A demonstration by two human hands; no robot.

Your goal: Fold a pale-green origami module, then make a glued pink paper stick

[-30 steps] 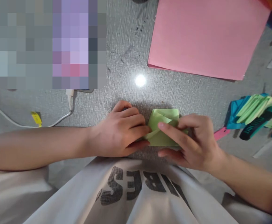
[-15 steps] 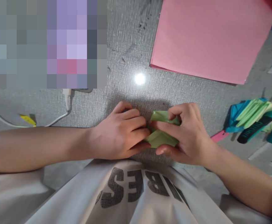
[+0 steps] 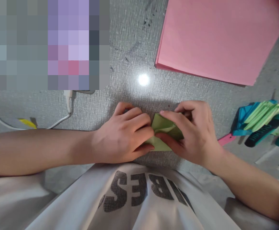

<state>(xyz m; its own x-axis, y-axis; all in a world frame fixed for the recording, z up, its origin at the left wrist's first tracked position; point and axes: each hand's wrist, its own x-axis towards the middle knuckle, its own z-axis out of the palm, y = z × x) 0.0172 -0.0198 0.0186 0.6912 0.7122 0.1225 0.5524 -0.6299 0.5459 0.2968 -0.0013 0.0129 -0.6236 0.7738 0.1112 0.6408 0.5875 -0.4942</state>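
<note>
Head view: grey table [image 3: 122, 84] beyond my white shirt [image 3: 81, 198], printed in dark letters
Green paper [image 3: 165, 128]: partly folded, at near centre of the table
Left hand [image 3: 126, 132]: fingers curled over the paper's left end; whether they grip, I cannot tell
Right hand [image 3: 197, 134]: thumb and forefinger apart, both touching the paper; its other fingers' hold, I cannot tell
Pink sheets [image 3: 218, 38]: stacked, far right
White cable [image 3: 60, 122]: left, beyond my left forearm
</note>
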